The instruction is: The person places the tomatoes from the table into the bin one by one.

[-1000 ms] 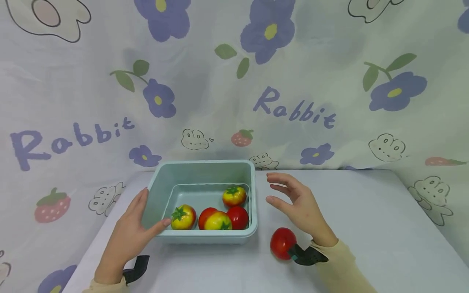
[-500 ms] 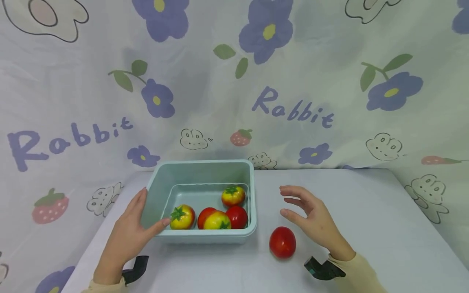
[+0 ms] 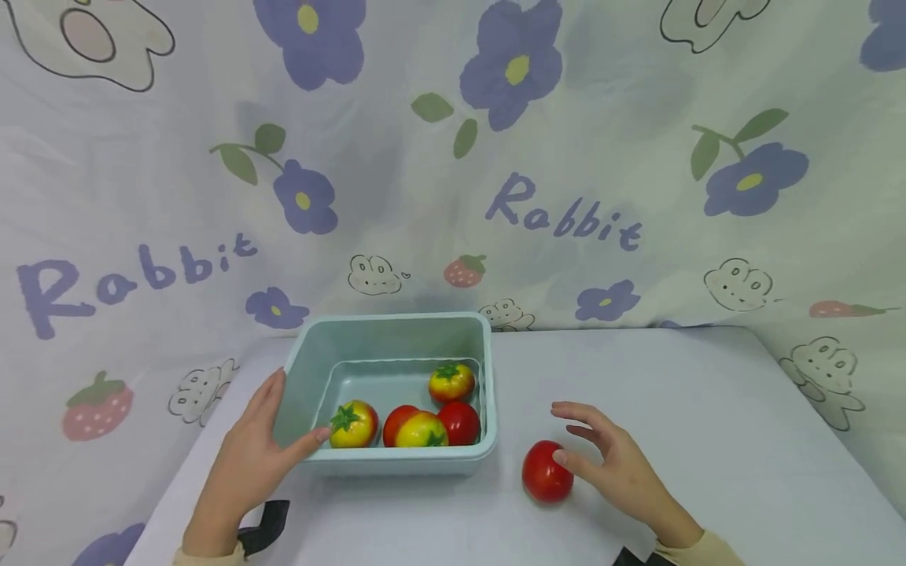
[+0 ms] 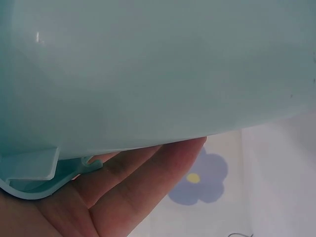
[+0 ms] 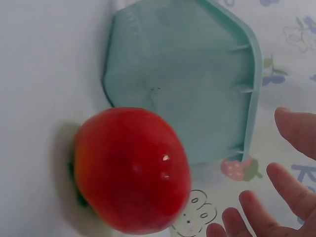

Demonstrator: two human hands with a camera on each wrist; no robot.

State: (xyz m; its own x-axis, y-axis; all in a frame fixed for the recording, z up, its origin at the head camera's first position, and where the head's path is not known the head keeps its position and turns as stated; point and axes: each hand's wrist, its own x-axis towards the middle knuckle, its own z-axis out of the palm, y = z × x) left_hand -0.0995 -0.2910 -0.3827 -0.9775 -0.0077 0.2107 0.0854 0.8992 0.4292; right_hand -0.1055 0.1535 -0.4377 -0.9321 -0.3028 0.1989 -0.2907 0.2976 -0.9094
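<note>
A pale green plastic box (image 3: 396,464) stands on the white table, with several red and yellow tomatoes (image 3: 421,429) inside. My left hand (image 3: 248,460) holds the box at its front left corner, thumb over the front rim; in the left wrist view its fingers (image 4: 143,190) lie along the outer wall. A single red tomato (image 3: 546,474) sits on the table to the right of the box. Beside it is my right hand (image 3: 623,472), fingers spread and holding nothing, its thumb overlapping the tomato in the head view. The right wrist view shows this tomato (image 5: 132,170) apart from the fingertips.
Behind the table hangs a white cloth (image 3: 396,189) printed with purple flowers, rabbits and lettering. The box's back rim stands close to it. White table surface (image 3: 694,409) extends right of the box and past the right hand.
From beside the box's right wall, my right hand has drawn back toward me and to the right, coming beside the lone tomato. The left hand stays at the box's corner.
</note>
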